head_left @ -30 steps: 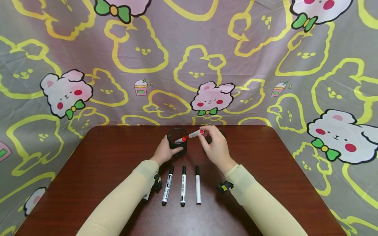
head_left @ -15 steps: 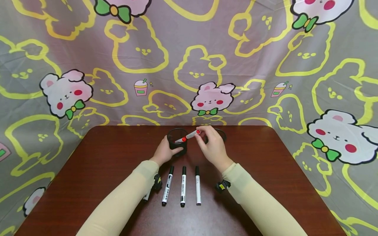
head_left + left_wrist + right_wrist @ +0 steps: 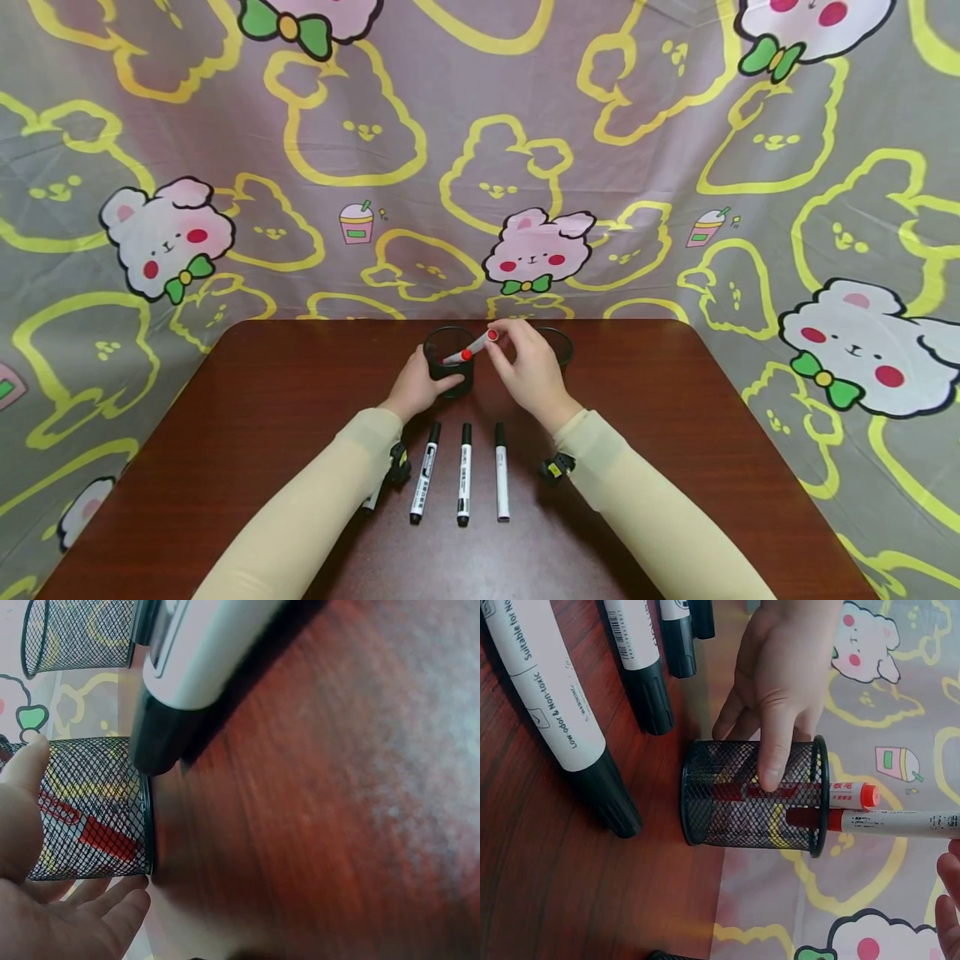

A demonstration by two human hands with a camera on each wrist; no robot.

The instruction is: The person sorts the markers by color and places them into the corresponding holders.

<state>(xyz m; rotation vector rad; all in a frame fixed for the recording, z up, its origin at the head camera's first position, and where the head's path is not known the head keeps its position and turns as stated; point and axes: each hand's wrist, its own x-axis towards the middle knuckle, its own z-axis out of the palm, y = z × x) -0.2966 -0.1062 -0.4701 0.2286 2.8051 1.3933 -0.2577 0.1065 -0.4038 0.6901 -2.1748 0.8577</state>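
My left hand [image 3: 414, 387] grips a black mesh pen cup [image 3: 705, 825] at the back of the table, thumb across the near side and fingers behind. Inside leans one red marker [image 3: 847, 795], its red end sticking out above the rim. Between thumb and fingers, my right hand [image 3: 531, 371] pinches a second red marker [image 3: 900, 823], tilted, its red cap inside the cup's mouth. In the right wrist view only fingertips [image 3: 949, 900] of that hand show. On the table nearer the person lie several black-capped whiteboard markers [image 3: 465, 479]; the left forearm partly hides the leftmost.
A second mesh pen cup [image 3: 558, 343] stands just behind the right hand, partly hidden by it. The brown wooden table [image 3: 675, 467] ends at a patterned cloth [image 3: 420, 125] hanging behind. Wrist cameras sit on both sleeves.
My right hand has moved left with the red marker, bringing its cap from beside the cup into the mouth. More of the second cup shows. The left hand stays on its cup.
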